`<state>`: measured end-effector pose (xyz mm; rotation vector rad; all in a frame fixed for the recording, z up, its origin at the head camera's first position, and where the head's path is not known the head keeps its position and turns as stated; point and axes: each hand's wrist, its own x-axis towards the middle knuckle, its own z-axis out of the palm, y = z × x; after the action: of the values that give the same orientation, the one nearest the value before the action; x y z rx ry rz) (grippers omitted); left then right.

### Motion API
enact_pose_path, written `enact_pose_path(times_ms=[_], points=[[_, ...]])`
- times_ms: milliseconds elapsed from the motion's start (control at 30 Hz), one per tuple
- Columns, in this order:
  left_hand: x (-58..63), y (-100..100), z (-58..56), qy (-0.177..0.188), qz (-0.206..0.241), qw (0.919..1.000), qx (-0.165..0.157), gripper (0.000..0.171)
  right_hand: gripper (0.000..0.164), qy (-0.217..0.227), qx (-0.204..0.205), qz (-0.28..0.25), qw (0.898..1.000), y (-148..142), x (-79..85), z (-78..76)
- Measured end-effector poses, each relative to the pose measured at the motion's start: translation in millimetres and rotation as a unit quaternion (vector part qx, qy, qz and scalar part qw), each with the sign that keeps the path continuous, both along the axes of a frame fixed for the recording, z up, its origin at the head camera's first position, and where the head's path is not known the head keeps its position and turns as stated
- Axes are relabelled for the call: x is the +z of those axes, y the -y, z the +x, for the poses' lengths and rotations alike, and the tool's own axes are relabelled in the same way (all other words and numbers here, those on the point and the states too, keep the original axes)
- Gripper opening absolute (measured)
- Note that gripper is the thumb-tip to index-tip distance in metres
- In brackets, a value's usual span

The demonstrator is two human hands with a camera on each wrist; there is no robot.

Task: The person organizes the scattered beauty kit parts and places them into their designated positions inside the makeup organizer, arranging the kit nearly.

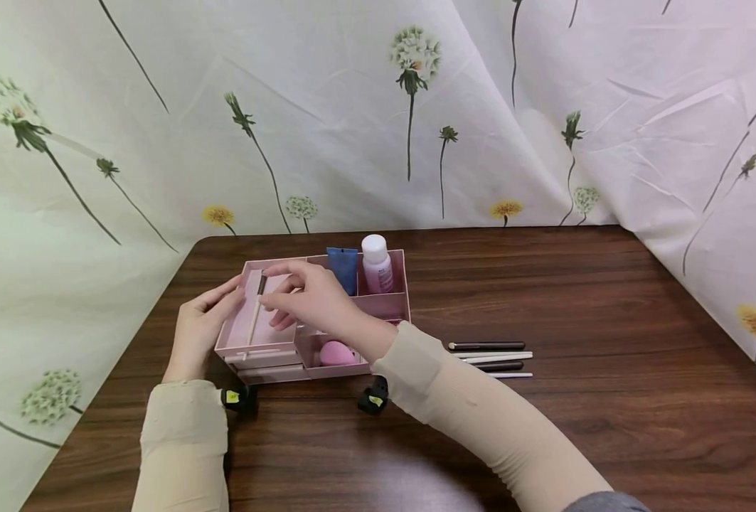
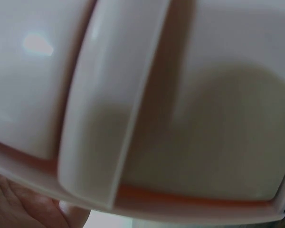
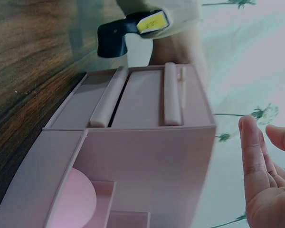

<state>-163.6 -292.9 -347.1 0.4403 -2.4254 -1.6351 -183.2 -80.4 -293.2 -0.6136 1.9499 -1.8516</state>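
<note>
A pink makeup organizer (image 1: 323, 373) stands on the table, with a shallow top tray (image 1: 281, 284) at its left. A makeup brush (image 1: 254, 320) with a dark end and pale handle lies in this tray. Just over it is my right hand (image 1: 310, 293), with the thumb and index finger parted; the right wrist view shows no object between them. My left hand (image 1: 200, 327) rests against the organizer's left side, fingertips at the rim. Drawer fronts (image 2: 218, 142) fill the left wrist view, and only part of the left palm (image 2: 33, 204) shows there.
A blue tube (image 1: 343, 270) and a white-capped bottle (image 1: 378, 267) stand in the back compartments. A pink makeup sponge (image 1: 336, 353) sits in the front one. Several brushes (image 1: 496, 346) lie on the table (image 1: 576, 299) to the right. A patterned cloth (image 1: 352, 142) hangs behind.
</note>
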Motion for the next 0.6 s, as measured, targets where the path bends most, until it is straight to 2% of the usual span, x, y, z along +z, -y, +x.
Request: enact_pose_path(times_ms=[367,600], points=[[-0.8,0,-2.7,0.017,0.001,0.9998,-0.004,0.058,0.041,0.002,0.007,-0.038,0.999,-43,2.0,24.4],[-0.9,-1,-2.9,0.022,0.014,0.9997,-0.002,0.057,0.032,-0.061,-0.012,-0.028,0.998,-85,-4.8,28.9]])
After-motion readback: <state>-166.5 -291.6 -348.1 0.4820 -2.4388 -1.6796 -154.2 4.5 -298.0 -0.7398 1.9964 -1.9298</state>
